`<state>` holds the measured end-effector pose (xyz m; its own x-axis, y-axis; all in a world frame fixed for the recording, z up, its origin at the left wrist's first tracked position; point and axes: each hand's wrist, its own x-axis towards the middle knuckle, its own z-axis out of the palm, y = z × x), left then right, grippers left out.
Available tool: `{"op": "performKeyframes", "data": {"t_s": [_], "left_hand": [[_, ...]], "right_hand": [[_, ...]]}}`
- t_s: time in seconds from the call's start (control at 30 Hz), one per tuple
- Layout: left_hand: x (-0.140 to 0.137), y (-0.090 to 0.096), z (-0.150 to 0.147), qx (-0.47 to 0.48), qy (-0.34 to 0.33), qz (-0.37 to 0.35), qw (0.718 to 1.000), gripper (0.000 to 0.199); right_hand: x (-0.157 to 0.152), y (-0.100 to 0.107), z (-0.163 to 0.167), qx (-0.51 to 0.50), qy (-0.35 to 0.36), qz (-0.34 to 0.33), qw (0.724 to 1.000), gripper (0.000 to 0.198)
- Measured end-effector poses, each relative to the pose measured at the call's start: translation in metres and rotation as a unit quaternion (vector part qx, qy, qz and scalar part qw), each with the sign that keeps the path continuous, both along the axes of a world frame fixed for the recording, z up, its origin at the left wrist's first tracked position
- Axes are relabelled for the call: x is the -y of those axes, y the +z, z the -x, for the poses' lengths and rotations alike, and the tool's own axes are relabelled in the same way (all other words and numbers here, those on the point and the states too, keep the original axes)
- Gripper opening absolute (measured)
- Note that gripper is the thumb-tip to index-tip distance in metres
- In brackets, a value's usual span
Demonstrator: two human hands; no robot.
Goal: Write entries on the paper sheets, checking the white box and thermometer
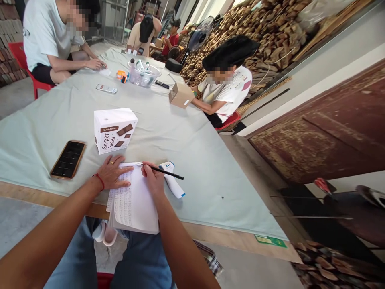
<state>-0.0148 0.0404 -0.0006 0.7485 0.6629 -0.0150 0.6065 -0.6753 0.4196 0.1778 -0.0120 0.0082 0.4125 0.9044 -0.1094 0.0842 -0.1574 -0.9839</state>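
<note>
A tall heap of chopped wood point(270, 28) fills the back right of the room, above a dark brown panel point(325, 124). The long counter point(228, 236) runs away from the viewer under a wrinkled, pale green cloth point(216, 192), its bare wooden edge showing at the near side. A person in a white shirt point(45, 48) sits bent at the far left; another, in a patterned white top point(234, 88), sits on the right behind a cardboard box point(180, 95). Two more people are farther back. Toward the far end stands a clear basin point(141, 83) holding bottles.

Nearer, a white "Su-per Meal" box point(114, 130) stands upright just beyond the left hand point(116, 173). The notebook point(136, 200) lies below that box, overhanging the counter's near edge, with handwriting down its left part. A phone point(68, 159) rests to the left, and a white handheld device point(173, 178) beside the right hand point(154, 180).

Both forearms reach in from below, the hands apart. The left is spread flat, palm down, on the notebook's upper left; the right pinches a black pen point(168, 173), its shaft slanting right. Whether the tip touches the paper is hard to tell.
</note>
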Motion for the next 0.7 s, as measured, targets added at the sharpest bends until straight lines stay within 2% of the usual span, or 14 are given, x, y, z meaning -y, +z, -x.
{"op": "performKeyframes", "data": {"t_s": [0.1,0.23,0.37,0.53,0.7], "left_hand": [[0.000,0.001,0.000,-0.002,-0.001,0.002,1.000,0.066],[-0.002,0.003,0.001,-0.011,0.002,0.002,1.000,0.066],[-0.009,0.006,0.004,-0.021,-0.002,-0.017,1.000,0.065],[-0.021,0.011,0.007,-0.050,-0.017,-0.042,0.998,0.063],[-0.025,0.011,0.007,-0.057,-0.018,-0.053,0.997,0.063]], "right_hand": [[0.000,-0.004,-0.002,0.033,-0.014,0.027,0.999,0.032],[-0.001,-0.004,-0.001,0.053,0.002,0.036,0.998,0.032],[-0.011,0.002,-0.001,0.046,0.018,0.036,0.998,0.033],[-0.029,0.012,-0.007,0.013,0.065,0.088,0.994,0.017],[-0.031,0.009,-0.003,-0.006,-0.035,0.031,0.999,0.017]]}}
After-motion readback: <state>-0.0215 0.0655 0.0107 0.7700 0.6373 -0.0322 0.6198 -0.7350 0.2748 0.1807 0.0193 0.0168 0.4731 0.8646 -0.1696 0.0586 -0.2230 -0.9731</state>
